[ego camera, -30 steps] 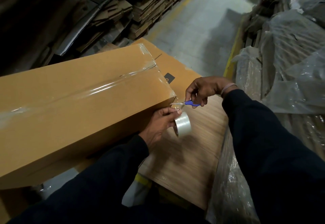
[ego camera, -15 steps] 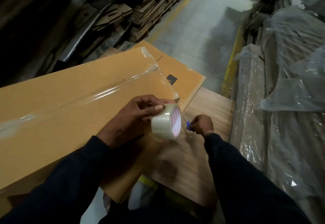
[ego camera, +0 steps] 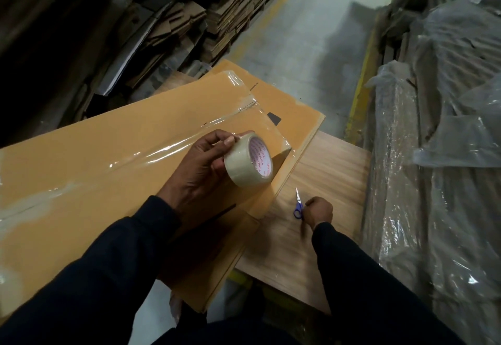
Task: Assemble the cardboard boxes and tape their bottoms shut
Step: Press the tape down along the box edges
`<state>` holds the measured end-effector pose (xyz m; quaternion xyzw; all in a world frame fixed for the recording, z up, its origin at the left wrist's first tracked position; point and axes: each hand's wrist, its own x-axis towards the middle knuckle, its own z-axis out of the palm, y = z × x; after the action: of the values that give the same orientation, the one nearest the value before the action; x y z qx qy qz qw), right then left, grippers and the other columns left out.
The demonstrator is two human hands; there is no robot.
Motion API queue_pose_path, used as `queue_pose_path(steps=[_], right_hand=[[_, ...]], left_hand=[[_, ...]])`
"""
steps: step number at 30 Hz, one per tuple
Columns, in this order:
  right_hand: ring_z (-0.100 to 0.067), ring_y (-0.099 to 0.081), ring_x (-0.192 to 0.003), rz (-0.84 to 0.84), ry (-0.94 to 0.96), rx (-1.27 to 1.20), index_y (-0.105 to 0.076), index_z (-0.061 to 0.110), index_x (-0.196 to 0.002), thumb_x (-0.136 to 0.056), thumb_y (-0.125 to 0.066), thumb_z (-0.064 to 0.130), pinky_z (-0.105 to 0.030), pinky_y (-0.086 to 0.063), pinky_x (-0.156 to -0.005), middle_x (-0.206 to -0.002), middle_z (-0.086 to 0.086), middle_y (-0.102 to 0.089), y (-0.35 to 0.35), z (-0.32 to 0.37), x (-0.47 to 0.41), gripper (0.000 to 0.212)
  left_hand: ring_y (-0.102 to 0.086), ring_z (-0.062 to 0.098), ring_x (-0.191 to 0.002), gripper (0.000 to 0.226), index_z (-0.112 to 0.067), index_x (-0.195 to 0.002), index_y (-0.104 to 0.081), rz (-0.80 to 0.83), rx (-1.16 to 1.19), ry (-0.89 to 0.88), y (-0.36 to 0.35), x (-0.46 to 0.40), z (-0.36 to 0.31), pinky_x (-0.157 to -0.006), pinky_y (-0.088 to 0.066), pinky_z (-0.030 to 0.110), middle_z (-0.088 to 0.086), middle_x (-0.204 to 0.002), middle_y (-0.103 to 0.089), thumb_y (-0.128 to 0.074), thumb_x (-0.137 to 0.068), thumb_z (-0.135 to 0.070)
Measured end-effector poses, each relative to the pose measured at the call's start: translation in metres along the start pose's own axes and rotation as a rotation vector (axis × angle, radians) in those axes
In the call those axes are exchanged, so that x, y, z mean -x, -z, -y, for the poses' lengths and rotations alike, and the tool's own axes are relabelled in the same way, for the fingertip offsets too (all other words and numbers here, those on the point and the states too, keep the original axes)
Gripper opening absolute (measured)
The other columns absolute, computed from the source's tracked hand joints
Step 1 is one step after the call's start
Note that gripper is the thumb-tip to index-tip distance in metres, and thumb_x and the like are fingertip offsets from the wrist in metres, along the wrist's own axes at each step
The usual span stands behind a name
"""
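On worktop (ego camera: 333, 182), wood-grained: long cardboard box (ego camera: 95, 168) lying on its side across flat cardboard sheets (ego camera: 292, 117), clear tape strip (ego camera: 151, 152) run along its centre seam and folded over far end. Seam appears closed along visible length; near end out of view, not verified.

Left hand (ego camera: 200, 171): grip closed around tape roll (ego camera: 248, 164), thumb and fingers curled over its rim, roll lifted clear above box near its right-hand corner. No tape tail seen running from roll to box, so strip judged cut free.

Right hand (ego camera: 318, 210): grip curled at blue handles of scissors (ego camera: 298, 205), low on worktop, just right of cardboard edge, blades pointing away. Whether holding firmly or setting down: cannot tell.

Risks noted:
- Loose end of tape on roll liable to fold back and stick to itself, owing to no tab left; lost time on next box.
- Wrinkles and raised film visible at far end of strip; poor adhesion possible there unless pressed down.
- Scissors near worktop edge and box corner; knock-off likely if box swung or turned without moving them.
- Box overhanging sheets beneath; slide possible when lifted one-handed.

Surroundings: stacked flat cardboard (ego camera: 217, 11) at rear left, plastic-wrapped bundles (ego camera: 439, 133) at right, concrete floor with yellow line (ego camera: 360, 84).
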<state>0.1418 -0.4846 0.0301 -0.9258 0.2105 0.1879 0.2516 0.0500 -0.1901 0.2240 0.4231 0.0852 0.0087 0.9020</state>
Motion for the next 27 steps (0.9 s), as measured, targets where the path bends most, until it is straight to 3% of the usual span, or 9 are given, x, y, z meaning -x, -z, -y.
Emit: queue_pose_path(steps=[5, 7, 10, 15, 17, 20, 23, 25, 27], right_hand=[[-0.027, -0.066, -0.104, -0.262, 0.15, -0.63, -0.07, 0.024, -0.095, -0.103, -0.052, 0.042, -0.046, -0.055, -0.096, -0.107, -0.006, -0.071, 0.039, 0.066, 0.026, 0.026], [-0.019, -0.064, -0.111, -0.317, 0.276, -0.871, -0.067, 0.033, -0.099, -0.105, -0.041, 0.049, -0.037, -0.05, -0.099, -0.117, -0.001, -0.069, 0.062, 0.106, 0.041, 0.031], [-0.008, -0.057, -0.129, -0.296, 0.405, -1.071, -0.066, 0.034, -0.124, -0.112, -0.027, 0.052, -0.026, -0.04, -0.108, -0.135, 0.004, -0.065, 0.085, 0.158, 0.058, 0.045], [-0.008, -0.053, -0.135, -0.127, 0.408, -1.169, -0.062, 0.024, -0.145, -0.111, -0.016, 0.061, -0.036, -0.028, -0.12, -0.143, 0.004, -0.065, 0.056, 0.204, 0.06, 0.068], [-0.006, -0.055, -0.129, -0.091, 0.334, -1.234, -0.061, 0.02, -0.147, -0.111, -0.014, 0.062, -0.029, -0.028, -0.114, -0.141, 0.001, -0.067, 0.041, 0.207, 0.054, 0.073], [0.003, -0.057, -0.115, -0.077, 0.257, -1.28, -0.056, 0.02, -0.153, -0.112, -0.011, 0.06, -0.004, -0.041, -0.086, -0.143, -0.003, -0.064, 0.026, 0.208, 0.041, 0.073], [-0.018, -0.06, -0.124, 0.079, 0.163, -1.205, -0.056, 0.02, -0.151, -0.111, -0.02, 0.063, -0.023, -0.047, -0.098, -0.137, -0.001, -0.061, 0.007, 0.199, 0.039, 0.07], [-0.029, -0.062, -0.124, 0.149, 0.102, -1.137, -0.064, 0.018, -0.138, -0.106, -0.025, 0.073, -0.036, -0.049, -0.104, -0.128, -0.008, -0.067, -0.013, 0.175, 0.021, 0.074], [-0.039, -0.057, -0.131, 0.069, 0.123, -0.947, -0.065, 0.015, -0.134, -0.098, -0.022, 0.078, -0.053, -0.043, -0.115, -0.135, -0.016, -0.065, -0.018, 0.151, -0.002, 0.085]], left_hand=[[-0.07, 0.012, -0.102, 0.017, -0.021, -0.079, -0.074, 0.026, -0.028, 0.009, -0.002, -0.013, 0.003, -0.083, -0.06, 0.03, -0.001, -0.105, -0.074, -0.067, -0.092, -0.014], [-0.066, 0.02, -0.114, 0.015, -0.019, -0.083, -0.073, 0.038, -0.026, 0.022, 0.001, -0.02, 0.004, -0.094, -0.057, 0.037, 0.007, -0.12, -0.071, -0.068, -0.096, -0.014], [-0.062, 0.023, -0.122, 0.006, -0.015, -0.091, -0.07, 0.041, -0.043, 0.037, 0.003, -0.026, 0.005, -0.098, -0.053, 0.039, 0.015, -0.133, -0.065, -0.069, -0.096, -0.016], [-0.068, 0.011, -0.099, 0.023, -0.01, -0.093, -0.064, 0.061, 0.006, 0.074, 0.004, -0.025, 0.008, -0.079, -0.058, 0.028, 0.0, -0.105, -0.072, -0.078, -0.084, -0.026], [-0.067, 0.011, -0.096, 0.02, -0.014, -0.087, -0.071, 0.069, 0.014, 0.084, 0.007, -0.026, 0.008, -0.078, -0.057, 0.026, -0.001, -0.102, -0.071, -0.082, -0.079, -0.028], [-0.068, 0.009, -0.097, 0.012, -0.017, -0.083, -0.073, 0.086, 0.015, 0.087, 0.01, -0.03, 0.005, -0.08, -0.057, 0.025, -0.002, -0.101, -0.073, -0.08, -0.08, -0.026], [-0.069, 0.011, -0.102, 0.012, -0.008, -0.093, -0.065, 0.103, 0.013, 0.085, 0.012, -0.033, 0.003, -0.081, -0.057, 0.026, -0.002, -0.102, -0.074, -0.075, -0.094, -0.016], [-0.068, 0.016, -0.115, 0.007, -0.004, -0.097, -0.062, 0.121, 0.034, 0.075, 0.012, -0.034, 0.002, -0.085, -0.058, 0.027, 0.001, -0.106, -0.075, -0.064, -0.099, -0.01], [-0.064, 0.024, -0.13, 0.007, -0.004, -0.097, -0.063, 0.155, 0.059, 0.079, 0.011, -0.034, 0.002, -0.091, -0.058, 0.032, 0.01, -0.121, -0.074, -0.058, -0.101, -0.007]])
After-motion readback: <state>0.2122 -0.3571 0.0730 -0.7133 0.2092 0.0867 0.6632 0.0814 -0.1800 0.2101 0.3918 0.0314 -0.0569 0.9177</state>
